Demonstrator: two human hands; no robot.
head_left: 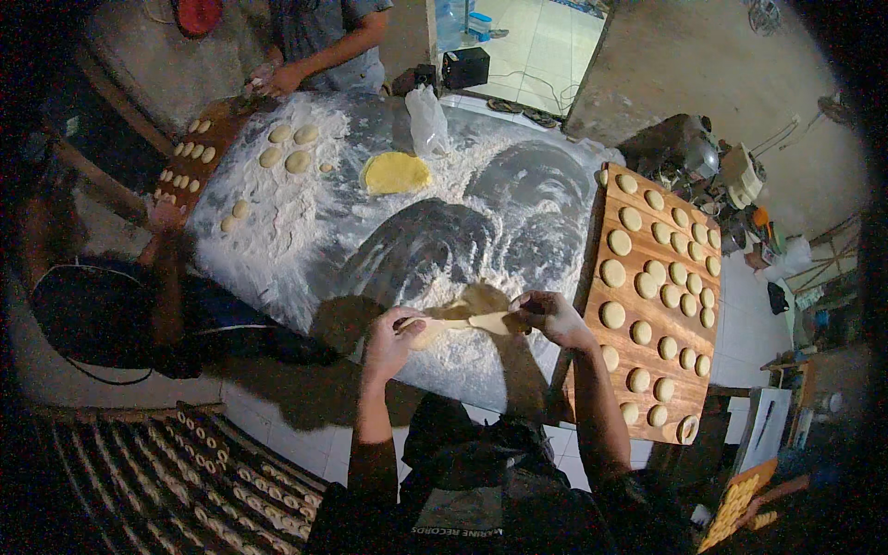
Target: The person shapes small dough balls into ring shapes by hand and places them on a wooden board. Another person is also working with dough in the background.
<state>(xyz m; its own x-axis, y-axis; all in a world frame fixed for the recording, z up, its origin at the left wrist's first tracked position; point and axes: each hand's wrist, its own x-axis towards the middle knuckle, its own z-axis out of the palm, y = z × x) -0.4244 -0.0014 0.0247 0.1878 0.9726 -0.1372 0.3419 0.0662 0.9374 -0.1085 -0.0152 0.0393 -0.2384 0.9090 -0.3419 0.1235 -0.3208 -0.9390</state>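
Observation:
A pale strip of dough (498,322) is stretched between my two hands, just above the floured near edge of the table. My left hand (388,344) pinches its left end, and my right hand (555,319) grips the right end. Beneath and beside the strip lies loose flour (476,356), with a small piece of dough (423,339) by my left fingers. Farther off on the table (435,231) rests a flat yellow round of dough (396,174). Several dough balls (297,162) sit in the flour toward the far left.
At right, a wooden board (683,390) carries rows of dough rounds and one ring. A plastic bag (427,120) stands at the table's far side. One person (328,46) works across from me, another at the left near a second board (217,129). Racks of dough rings (199,444) fill the lower left.

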